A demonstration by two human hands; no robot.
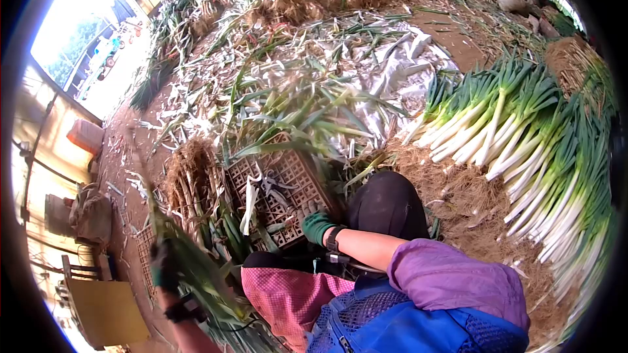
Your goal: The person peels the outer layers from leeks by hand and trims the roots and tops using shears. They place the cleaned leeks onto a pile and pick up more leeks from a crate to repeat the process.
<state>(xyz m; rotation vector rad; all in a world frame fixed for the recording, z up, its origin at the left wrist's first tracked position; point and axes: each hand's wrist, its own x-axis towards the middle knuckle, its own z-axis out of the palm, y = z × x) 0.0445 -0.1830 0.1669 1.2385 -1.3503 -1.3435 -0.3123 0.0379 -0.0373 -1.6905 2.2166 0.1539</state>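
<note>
Green gloves on both hands, and there's just the one head view. The left hand (163,268) is blurred, its grip wrapped shut around a leek bundle (203,281). The bundle's long axis runs on a diagonal, from above the grip down past it toward the pink apron (288,297). The leaves are too smeared to tell which end is the root end, or how many stalks there are.

Across from that grip is the right hand (317,225), coming out of a purple sleeve with a dark band at the wrist. It rests on the near edge of one brown lattice crate (294,170). I cannot tell whether its grip is spread or curled. Just beyond its fingers, one pair of shears (271,186) lies on the crate among loose leaves.

Well out to the far side of the right grip is a long stack of trimmed leeks (497,124), too many to count. They lie side by side, white shanks toward the crate and green tops away.
</note>
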